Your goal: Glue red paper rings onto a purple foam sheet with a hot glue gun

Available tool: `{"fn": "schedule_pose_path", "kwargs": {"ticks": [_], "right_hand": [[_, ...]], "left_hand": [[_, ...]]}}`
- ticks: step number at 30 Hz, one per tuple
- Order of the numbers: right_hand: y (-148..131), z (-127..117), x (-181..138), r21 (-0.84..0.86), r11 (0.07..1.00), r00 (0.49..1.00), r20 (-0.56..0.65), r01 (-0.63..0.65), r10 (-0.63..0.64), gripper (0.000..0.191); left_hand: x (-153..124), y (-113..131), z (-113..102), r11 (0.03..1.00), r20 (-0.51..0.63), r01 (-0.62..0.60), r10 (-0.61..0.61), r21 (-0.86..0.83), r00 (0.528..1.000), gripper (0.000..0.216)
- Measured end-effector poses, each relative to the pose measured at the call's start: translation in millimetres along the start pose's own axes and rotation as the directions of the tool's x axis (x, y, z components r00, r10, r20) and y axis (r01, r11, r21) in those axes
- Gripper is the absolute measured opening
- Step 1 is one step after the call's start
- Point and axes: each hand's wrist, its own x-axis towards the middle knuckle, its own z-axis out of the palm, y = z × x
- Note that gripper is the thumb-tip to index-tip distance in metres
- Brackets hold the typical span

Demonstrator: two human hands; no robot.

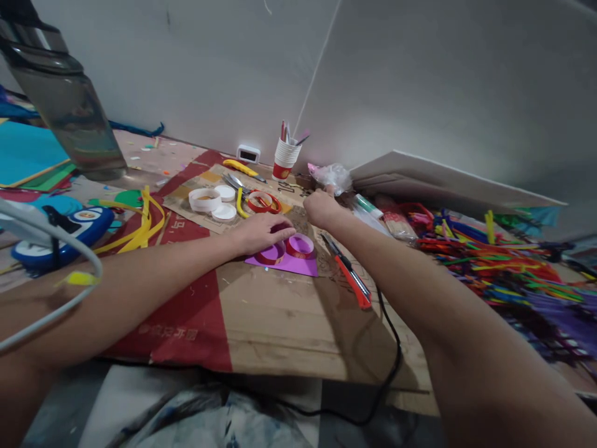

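My left hand [267, 233] is over a purple sheet [305, 266], its thumb and fingers apart. Under and beside it on the sheet sit two red-and-purple paper rings; the right ring [300, 246] is in plain view, the left ring [271, 254] partly under the hand. Farther off, my right hand [321, 206] is closed beside a clear plastic bag [336, 178] with something pink at its end. What its curled fingers hold, if anything, is hidden. A red utility knife [349, 277] lies between my forearms.
White rings and discs [224, 212], scissors [236, 182], a red ring [260, 201] and a yellow cutter [242, 167] lie behind my left hand. Paper cups with pencils [285, 155] stand by the wall. Pipe cleaners [504, 267] heap at right; a bottle [69, 106] stands left.
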Motion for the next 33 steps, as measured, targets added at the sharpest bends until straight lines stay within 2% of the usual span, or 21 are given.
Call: {"fn": "schedule_pose_path", "kwargs": {"ticks": [12, 17, 22, 26, 30, 31, 33], "right_hand": [[8.4, 1.0, 9.4, 0.055, 0.998, 0.993, 0.112, -0.037, 0.031, 0.039], [17.5, 5.7, 3.3, 0.147, 0.983, 0.994, 0.033, -0.108, 0.104, 0.032], [34.4, -5.7, -10.8, 0.29, 0.935, 0.968, -0.082, -0.204, 0.237, 0.025], [37.7, -15.6, -39.6, 0.431, 0.89, 0.961, -0.15, -0.149, 0.233, 0.028], [31.8, -20.0, -95.3, 0.554, 0.829, 0.96, -0.183, -0.078, 0.213, 0.025], [28.5, -21.9, -112.1, 0.66, 0.751, 0.965, -0.192, -0.008, 0.178, 0.02], [18.4, -28.2, -146.0, 0.798, 0.573, 0.975, -0.221, 0.189, -0.014, 0.012]], "left_hand": [[-0.6, 0.3, 0.3, 1.0, -0.008, -0.005, 0.005, -0.011, 1.0, 0.047], [0.1, -2.2, 2.1, 0.999, -0.02, -0.021, 0.02, -0.027, 1.0, 0.045], [1.1, -3.6, 2.4, 1.0, -0.019, -0.003, 0.002, -0.027, 1.0, 0.048], [0.8, -2.5, 1.4, 1.0, -0.012, 0.017, -0.018, -0.022, 1.0, 0.048], [0.4, -1.3, 0.7, 0.999, -0.021, 0.019, -0.02, -0.042, 1.0, 0.048], [0.5, -1.4, 0.7, 0.999, -0.024, 0.017, -0.018, -0.043, 1.0, 0.047], [0.9, -2.3, 0.9, 0.999, -0.027, 0.019, -0.02, -0.038, 0.999, 0.047]]}}
